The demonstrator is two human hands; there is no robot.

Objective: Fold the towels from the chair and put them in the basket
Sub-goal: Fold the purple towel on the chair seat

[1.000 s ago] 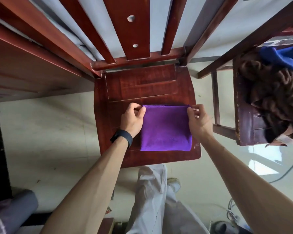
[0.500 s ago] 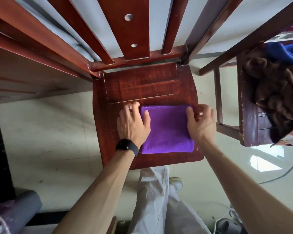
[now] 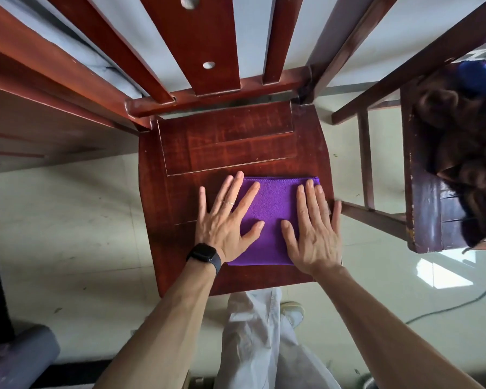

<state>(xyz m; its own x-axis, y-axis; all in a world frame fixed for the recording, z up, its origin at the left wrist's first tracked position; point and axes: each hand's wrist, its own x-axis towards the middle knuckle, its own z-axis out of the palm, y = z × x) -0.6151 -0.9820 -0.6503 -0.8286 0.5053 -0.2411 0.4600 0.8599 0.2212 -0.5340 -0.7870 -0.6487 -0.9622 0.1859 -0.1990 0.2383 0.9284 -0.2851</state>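
Note:
A folded purple towel [image 3: 272, 209] lies flat on the seat of a red-brown wooden chair [image 3: 230, 144] in front of me. My left hand [image 3: 225, 220], with a ring and a black watch on the wrist, presses flat on the towel's left side, fingers spread. On the towel's right side my right hand [image 3: 313, 228] lies flat too, its outer fingers over the seat's right edge. A second chair [image 3: 427, 209] at the right carries a heap of brown towels [image 3: 469, 153] and a blue towel [image 3: 480, 77]. No basket is in view.
A wooden table edge [image 3: 40, 88] runs along the upper left. A grey rolled object [image 3: 20, 357] lies on the floor at lower left. A cable [image 3: 446, 307] trails over the pale tiled floor at lower right. My legs in light trousers [image 3: 261, 341] stand below the seat.
Both hands let go of the towel's far corners and spread flat on top of it. The view has moved closer to the chair.

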